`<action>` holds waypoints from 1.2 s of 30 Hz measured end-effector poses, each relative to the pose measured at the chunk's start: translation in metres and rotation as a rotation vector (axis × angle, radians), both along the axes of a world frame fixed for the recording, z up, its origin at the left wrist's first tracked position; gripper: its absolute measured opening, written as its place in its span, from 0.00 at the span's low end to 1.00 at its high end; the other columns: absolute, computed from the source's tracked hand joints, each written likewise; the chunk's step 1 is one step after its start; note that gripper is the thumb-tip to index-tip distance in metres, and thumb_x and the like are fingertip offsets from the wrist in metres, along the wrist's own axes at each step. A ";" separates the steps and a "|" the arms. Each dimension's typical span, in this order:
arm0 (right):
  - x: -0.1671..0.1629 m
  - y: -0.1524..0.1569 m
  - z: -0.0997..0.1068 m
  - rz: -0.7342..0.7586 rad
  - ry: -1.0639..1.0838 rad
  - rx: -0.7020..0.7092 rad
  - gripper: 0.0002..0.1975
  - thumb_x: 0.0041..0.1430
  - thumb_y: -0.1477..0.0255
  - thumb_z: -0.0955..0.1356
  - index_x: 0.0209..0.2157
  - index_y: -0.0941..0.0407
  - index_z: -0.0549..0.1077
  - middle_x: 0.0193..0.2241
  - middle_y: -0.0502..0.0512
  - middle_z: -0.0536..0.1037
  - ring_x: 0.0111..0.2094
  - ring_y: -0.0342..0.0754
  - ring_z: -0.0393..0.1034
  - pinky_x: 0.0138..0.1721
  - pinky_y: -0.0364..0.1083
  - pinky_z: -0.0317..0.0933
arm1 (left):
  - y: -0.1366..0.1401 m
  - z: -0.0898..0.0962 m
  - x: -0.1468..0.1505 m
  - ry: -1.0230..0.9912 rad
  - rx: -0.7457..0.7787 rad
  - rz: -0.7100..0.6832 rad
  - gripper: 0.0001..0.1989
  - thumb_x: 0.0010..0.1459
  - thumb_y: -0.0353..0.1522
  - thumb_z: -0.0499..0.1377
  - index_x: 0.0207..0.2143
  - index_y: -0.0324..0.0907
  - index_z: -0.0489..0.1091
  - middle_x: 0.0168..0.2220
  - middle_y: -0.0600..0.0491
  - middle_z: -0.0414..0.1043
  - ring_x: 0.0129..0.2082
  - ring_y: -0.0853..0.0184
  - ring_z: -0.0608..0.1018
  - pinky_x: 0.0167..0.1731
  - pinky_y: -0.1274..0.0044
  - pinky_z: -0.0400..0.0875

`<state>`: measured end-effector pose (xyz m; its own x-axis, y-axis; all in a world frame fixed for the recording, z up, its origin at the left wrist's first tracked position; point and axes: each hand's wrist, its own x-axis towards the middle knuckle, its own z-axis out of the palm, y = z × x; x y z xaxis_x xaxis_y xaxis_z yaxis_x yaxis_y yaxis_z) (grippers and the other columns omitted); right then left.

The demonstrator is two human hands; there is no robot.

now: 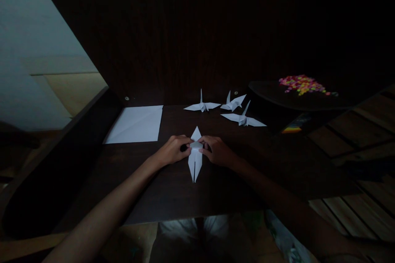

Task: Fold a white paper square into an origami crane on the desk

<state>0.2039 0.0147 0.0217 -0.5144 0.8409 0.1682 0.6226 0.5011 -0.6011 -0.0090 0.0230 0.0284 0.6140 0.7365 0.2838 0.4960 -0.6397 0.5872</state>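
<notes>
A partly folded white origami paper (195,160) lies on the dark wooden desk, one point facing away from me and a split pair of narrow points facing me. My left hand (176,149) pinches its left edge near the middle, thumb and fingers closed. Opposite it, my right hand (217,150) pinches the right edge the same way. Beyond my hands stand three folded paper cranes: one on the left (203,106), one at the back right (233,103) and one nearer on the right (243,120).
White paper sheets (135,124) with a crease lie at the left. A raised dark side panel (58,164) bounds the desk on that side. On a dark shelf (265,90) at the right sits a pile of small colourful pieces (304,84). A tall dark panel (173,33) closes the back.
</notes>
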 end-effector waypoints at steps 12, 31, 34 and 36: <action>0.004 0.000 0.000 0.049 -0.238 0.186 0.06 0.60 0.77 0.66 0.28 0.58 0.71 0.32 0.56 0.73 0.37 0.49 0.66 0.38 0.46 0.59 | -0.002 -0.007 0.003 -0.096 0.005 -0.071 0.06 0.58 0.30 0.57 0.29 0.41 0.73 0.35 0.49 0.76 0.39 0.64 0.76 0.42 0.75 0.69; 0.012 -0.003 0.005 0.104 -0.274 0.134 0.02 0.59 0.75 0.67 0.33 0.59 0.71 0.35 0.56 0.72 0.38 0.49 0.65 0.37 0.46 0.60 | -0.005 -0.006 -0.003 0.049 0.079 -0.113 0.08 0.64 0.31 0.53 0.36 0.38 0.71 0.37 0.48 0.71 0.40 0.64 0.73 0.43 0.73 0.69; 0.011 -0.003 0.006 0.121 -0.284 0.151 0.02 0.60 0.75 0.66 0.34 0.58 0.72 0.36 0.57 0.72 0.40 0.49 0.65 0.38 0.46 0.60 | -0.006 -0.003 -0.004 0.077 0.075 -0.150 0.09 0.65 0.31 0.52 0.40 0.38 0.70 0.38 0.47 0.71 0.41 0.64 0.73 0.44 0.72 0.69; 0.011 -0.004 0.006 0.137 -0.282 0.158 0.03 0.61 0.76 0.66 0.35 0.58 0.72 0.36 0.56 0.72 0.40 0.48 0.65 0.38 0.46 0.60 | -0.006 -0.001 -0.004 0.100 0.079 -0.188 0.10 0.66 0.31 0.51 0.42 0.38 0.70 0.39 0.47 0.71 0.42 0.64 0.73 0.45 0.72 0.69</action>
